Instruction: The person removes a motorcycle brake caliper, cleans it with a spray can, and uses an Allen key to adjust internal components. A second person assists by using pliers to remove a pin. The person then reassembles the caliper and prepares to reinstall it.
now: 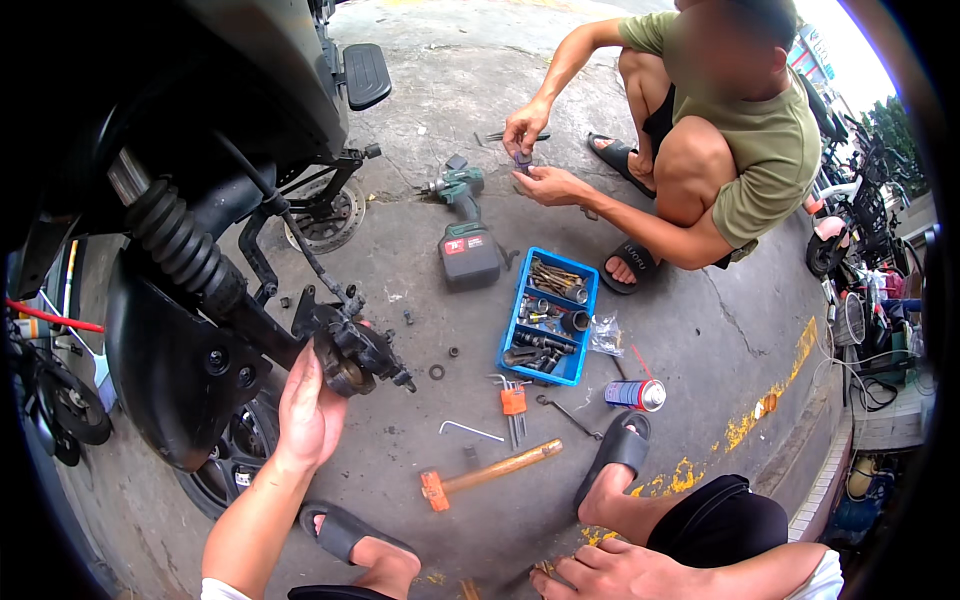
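My left hand [309,412] is closed around the lower side of a black brake caliper [368,352], which hangs by its hose next to the fork leg [262,328] of a scooter. The palm and thumb side show; most fingertips are hidden behind the caliper. At the lower right my right hand [612,574] lies by my knee, its fingers stretched and apart with nothing in them. Around the caliper, a rubber ring [436,372] and some small bolts lie on the ground. Below it are a bent hex key [472,430] and an orange-headed hammer [490,474].
Opposite me a person in a green shirt [770,150] squats, fingering a small part [522,162]. Between us are a cordless impact driver [462,225], a blue parts tray [512,318], a hex key set [513,402] and a spray can [635,395]. A wheel [240,440] lies behind my left forearm.
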Tool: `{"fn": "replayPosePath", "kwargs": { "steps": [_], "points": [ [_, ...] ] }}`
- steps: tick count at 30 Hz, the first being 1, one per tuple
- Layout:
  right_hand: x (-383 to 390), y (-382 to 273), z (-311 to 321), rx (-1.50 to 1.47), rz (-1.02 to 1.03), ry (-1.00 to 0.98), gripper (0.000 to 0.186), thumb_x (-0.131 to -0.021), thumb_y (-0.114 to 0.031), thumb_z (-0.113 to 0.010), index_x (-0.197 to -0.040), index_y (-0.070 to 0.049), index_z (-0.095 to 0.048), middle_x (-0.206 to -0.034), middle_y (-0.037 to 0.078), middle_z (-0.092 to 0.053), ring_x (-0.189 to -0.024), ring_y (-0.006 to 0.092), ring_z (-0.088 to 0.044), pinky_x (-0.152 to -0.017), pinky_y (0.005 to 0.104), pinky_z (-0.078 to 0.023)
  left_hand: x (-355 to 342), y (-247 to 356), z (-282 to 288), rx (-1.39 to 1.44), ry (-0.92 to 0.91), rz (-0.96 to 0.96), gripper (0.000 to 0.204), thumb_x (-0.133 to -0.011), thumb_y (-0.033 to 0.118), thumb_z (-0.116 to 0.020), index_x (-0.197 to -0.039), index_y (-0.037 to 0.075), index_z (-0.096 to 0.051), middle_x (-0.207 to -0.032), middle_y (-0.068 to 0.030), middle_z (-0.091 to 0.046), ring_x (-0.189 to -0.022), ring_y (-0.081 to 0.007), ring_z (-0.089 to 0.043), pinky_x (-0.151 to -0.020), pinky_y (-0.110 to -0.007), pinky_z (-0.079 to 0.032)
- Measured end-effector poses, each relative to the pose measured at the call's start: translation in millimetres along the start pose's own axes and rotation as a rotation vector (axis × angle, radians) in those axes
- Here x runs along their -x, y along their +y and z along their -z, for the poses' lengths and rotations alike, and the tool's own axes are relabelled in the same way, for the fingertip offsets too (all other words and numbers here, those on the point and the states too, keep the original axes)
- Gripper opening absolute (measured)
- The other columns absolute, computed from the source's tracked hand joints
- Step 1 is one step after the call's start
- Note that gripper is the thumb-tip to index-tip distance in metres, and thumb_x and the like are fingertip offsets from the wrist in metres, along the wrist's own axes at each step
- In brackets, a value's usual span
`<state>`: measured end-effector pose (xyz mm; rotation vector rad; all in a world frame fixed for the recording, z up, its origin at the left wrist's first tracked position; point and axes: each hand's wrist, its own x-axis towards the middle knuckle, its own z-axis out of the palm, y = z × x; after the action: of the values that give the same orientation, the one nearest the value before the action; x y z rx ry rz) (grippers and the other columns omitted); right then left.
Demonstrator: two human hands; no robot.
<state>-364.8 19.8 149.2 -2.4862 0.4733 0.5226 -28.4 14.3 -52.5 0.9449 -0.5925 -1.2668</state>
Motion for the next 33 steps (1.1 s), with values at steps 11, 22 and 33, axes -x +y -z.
{"fn": "replayPosePath", "kwargs": {
  "steps": [11,22,33],
  "points": [
    [-0.7,1.1,-0.9,-0.002,0.002,0.025,0.033,-0.085,-0.015,-0.055,-0.112,-0.002,-0.067,-0.094,0.009,-0.062,-0.091,0.0234,-0.06,-0.084,0.0329,-0.047,-0.3,3.8,-3.2,-0.012,0.012,0.018,0.057,-0.107,0.043,-0.048,-0.144,0.0,-0.048,-0.144,-0.0137,-0.055,-0.134,-0.0247,-0.051,-0.116,-0.04,-0.034],
    [-2.6,-0.7,-0.7,0.023,0.007,-0.005,0.034,-0.086,-0.017,-0.056,-0.114,-0.004,-0.067,-0.092,0.008,-0.062,-0.092,0.0228,-0.06,-0.086,0.0333,-0.048,0.0,0.2,2.8,0.007,-0.008,0.024,0.06,-0.107,0.044,-0.047,-0.147,0.0,-0.045,-0.146,-0.0143,-0.054,-0.135,-0.0242,-0.051,-0.116,-0.04,-0.035],
    [-6.8,-2.7,4.5,0.038,0.009,-0.02,0.034,-0.086,-0.016,-0.056,-0.115,-0.005,-0.068,-0.091,0.007,-0.062,-0.091,0.0217,-0.06,-0.086,0.0326,-0.048,0.1,-0.4,1.4,0.033,0.011,0.038,0.059,-0.108,0.043,-0.046,-0.147,0.0,-0.044,-0.146,-0.0142,-0.054,-0.134,-0.0241,-0.051,-0.116,-0.041,-0.035]
  ]
}}
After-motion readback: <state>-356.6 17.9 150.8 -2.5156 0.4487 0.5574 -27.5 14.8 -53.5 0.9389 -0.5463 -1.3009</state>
